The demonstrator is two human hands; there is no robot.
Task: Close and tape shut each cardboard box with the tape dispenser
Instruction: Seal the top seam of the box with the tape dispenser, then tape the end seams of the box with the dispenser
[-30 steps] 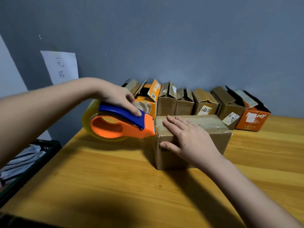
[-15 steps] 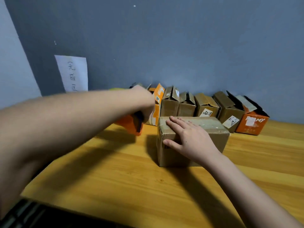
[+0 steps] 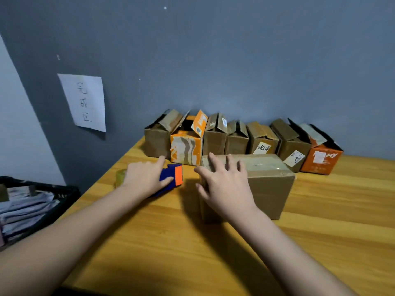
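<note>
A closed brown cardboard box (image 3: 271, 180) with clear tape along its top seam stands on the wooden table (image 3: 171, 242). My right hand (image 3: 224, 186) lies over the box's left end with its fingers spread. Left of the box, the blue and orange tape dispenser (image 3: 174, 175) rests on the table. My left hand (image 3: 143, 178) covers its handle, thumb against the blue side and index finger stretched out. The yellowish tape roll (image 3: 119, 178) peeks out behind my wrist.
Several small boxes (image 3: 237, 142) with raised flaps stand in a row along the grey wall, two of them orange (image 3: 320, 161). A black crate (image 3: 64, 197) holding cloth sits past the table's left edge. A paper sign (image 3: 85, 102) hangs on the wall.
My left hand drew the dispenser away from the box's left end and lowered it onto the table. My right hand stayed on the box and spread its fingers.
</note>
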